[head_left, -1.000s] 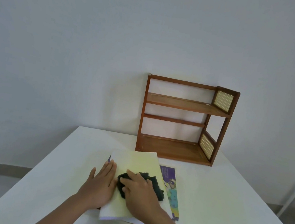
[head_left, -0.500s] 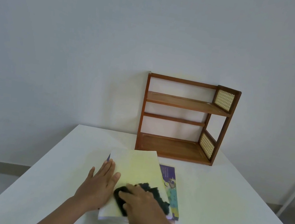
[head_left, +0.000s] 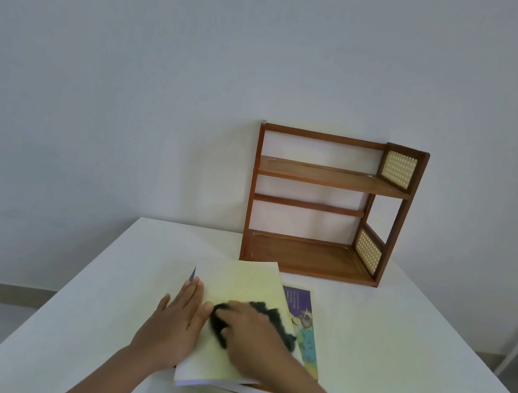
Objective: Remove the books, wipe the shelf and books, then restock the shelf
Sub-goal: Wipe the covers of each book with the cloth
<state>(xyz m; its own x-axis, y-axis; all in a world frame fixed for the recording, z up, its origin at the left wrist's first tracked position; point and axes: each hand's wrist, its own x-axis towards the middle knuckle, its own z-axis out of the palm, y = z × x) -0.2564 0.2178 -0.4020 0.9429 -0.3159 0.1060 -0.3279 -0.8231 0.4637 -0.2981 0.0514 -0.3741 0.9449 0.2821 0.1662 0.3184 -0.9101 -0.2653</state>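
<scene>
Cloth [head_left: 270, 322] — half hidden under blurred right hand [head_left: 251, 338]

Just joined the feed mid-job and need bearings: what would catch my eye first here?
The two hands at the near table edge: the right hand presses a dark cloth on a pale yellow book, which tops a small stack, while the left hand lies flat on its left edge. Behind, against the wall, stands a wooden shelf with no books on it.
</scene>
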